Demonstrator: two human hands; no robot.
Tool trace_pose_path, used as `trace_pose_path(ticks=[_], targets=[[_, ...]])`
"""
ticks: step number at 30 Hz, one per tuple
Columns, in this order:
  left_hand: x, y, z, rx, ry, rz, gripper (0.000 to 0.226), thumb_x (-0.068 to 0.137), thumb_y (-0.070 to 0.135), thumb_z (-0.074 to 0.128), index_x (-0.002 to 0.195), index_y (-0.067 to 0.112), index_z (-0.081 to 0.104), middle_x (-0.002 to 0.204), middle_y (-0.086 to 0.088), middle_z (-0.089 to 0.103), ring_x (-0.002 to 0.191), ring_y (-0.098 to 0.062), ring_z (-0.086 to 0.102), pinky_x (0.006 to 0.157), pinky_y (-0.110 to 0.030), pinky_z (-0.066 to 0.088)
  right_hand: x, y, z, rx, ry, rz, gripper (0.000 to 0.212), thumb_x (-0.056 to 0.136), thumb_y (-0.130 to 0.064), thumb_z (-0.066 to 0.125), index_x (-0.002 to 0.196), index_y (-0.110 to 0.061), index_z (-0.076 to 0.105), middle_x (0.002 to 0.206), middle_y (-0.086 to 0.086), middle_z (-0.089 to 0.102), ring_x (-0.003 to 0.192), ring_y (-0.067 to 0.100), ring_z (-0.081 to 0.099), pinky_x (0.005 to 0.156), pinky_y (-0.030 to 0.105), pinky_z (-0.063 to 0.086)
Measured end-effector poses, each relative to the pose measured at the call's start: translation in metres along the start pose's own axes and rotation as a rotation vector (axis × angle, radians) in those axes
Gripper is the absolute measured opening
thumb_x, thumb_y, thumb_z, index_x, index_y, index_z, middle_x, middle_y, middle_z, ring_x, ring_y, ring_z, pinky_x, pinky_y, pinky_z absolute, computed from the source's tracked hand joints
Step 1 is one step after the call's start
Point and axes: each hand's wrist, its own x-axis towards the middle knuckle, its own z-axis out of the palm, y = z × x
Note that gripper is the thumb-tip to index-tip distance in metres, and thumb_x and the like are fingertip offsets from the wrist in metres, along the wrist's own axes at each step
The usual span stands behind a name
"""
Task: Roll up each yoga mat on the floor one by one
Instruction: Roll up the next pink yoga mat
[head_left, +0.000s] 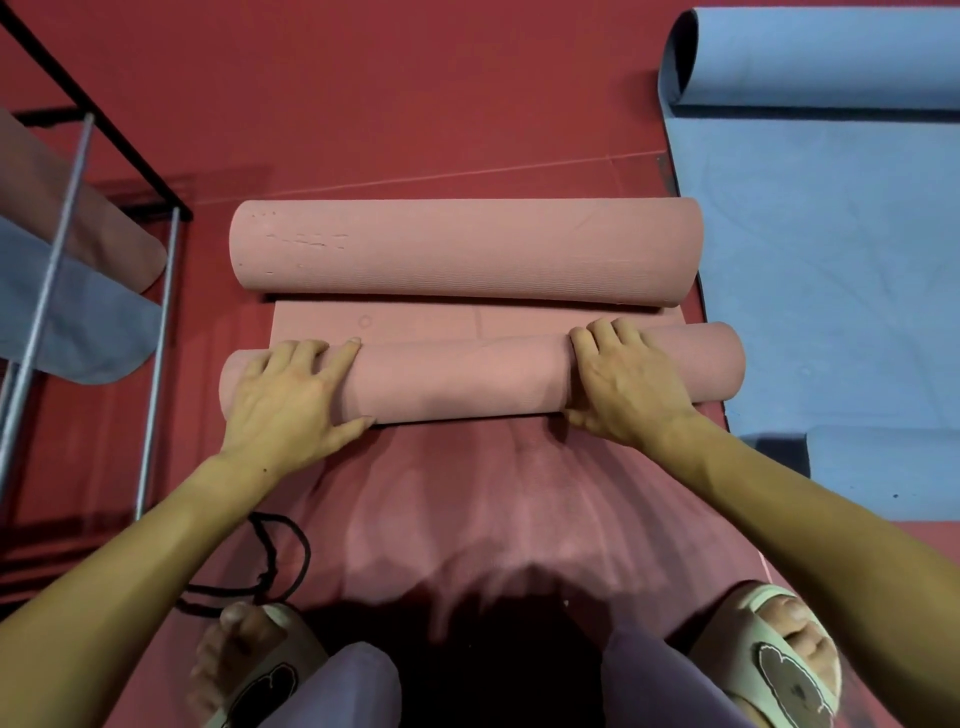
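Both hands, left (291, 400) and right (628, 384), press spread, open fingers on a pink mat (462, 379) roll lying left-to-right across the floor (415, 104).

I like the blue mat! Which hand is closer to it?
Right. The right hand rests on the pink roll near the blue mat; the left hand rests at the roll's far end.
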Motion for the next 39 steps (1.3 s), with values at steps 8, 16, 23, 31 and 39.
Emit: trace_pose_path(ticks=[8, 16, 23, 31, 39], targets=[[0.004, -0.002, 0.006, 0.010, 0.007, 0.000, 0.106, 0.066, 0.081, 0.055, 0.146, 0.013, 0.046, 0.142, -0.012, 0.054, 0.127, -0.037, 0.051, 0.102, -0.057, 0.043, 0.009, 0.004, 0.002, 0.075, -0.048, 0.049, 0.096, 0.063, -0.065, 0.083, 0.138, -0.014, 0.050, 0.134, 0.013, 0.054, 0.119, 0.038, 0.050, 0.102, 0.051, 0.046], [0.015, -0.004, 0.019, 0.051, -0.023, -0.037, 0.128, 0.047, 0.055, 0.100, 0.153, 0.015, 0.041, 0.147, -0.020, 0.047, 0.136, -0.045, 0.042, 0.117, -0.065, 0.028, 0.012, 0.017, 0.008, 0.079, -0.054, 0.033, 0.117, 0.060, -0.060, 0.092, 0.157, -0.023, 0.037, 0.143, 0.014, 0.052, 0.131, 0.041, 0.048, 0.114, 0.056, 0.040], [0.022, -0.008, 0.001, 0.068, 0.004, -0.022, 0.109, 0.045, 0.058, 0.096, 0.140, 0.018, 0.058, 0.113, -0.012, 0.065, 0.101, -0.039, 0.064, 0.079, -0.053, 0.050, 0.016, 0.025, 0.007, -0.010, -0.069, 0.022, 0.102, 0.054, -0.042, 0.097, 0.137, -0.011, 0.046, 0.134, 0.008, 0.059, 0.116, 0.037, 0.058, 0.103, 0.058, 0.047], [0.019, -0.022, -0.014, 0.017, -0.181, 0.022, 0.104, 0.045, 0.083, 0.082, 0.130, 0.027, 0.059, 0.117, 0.004, 0.069, 0.108, -0.028, 0.065, 0.074, -0.043, 0.056, 0.020, 0.032, -0.009, 0.068, -0.258, -0.009, 0.099, 0.057, -0.065, 0.086, 0.138, -0.022, 0.048, 0.134, 0.001, 0.062, 0.117, 0.033, 0.061, 0.095, 0.049, 0.052], [0.010, -0.018, -0.039, 0.011, -0.479, 0.113, 0.093, 0.038, 0.095, 0.067, 0.118, 0.049, 0.060, 0.100, 0.022, 0.068, 0.095, -0.011, 0.067, 0.073, -0.034, 0.055, 0.008, 0.027, -0.029, 0.199, -0.663, -0.030, 0.104, 0.052, -0.052, 0.096, 0.142, -0.029, 0.051, 0.129, 0.001, 0.068, 0.116, 0.026, 0.065, 0.091, 0.032, 0.052]])
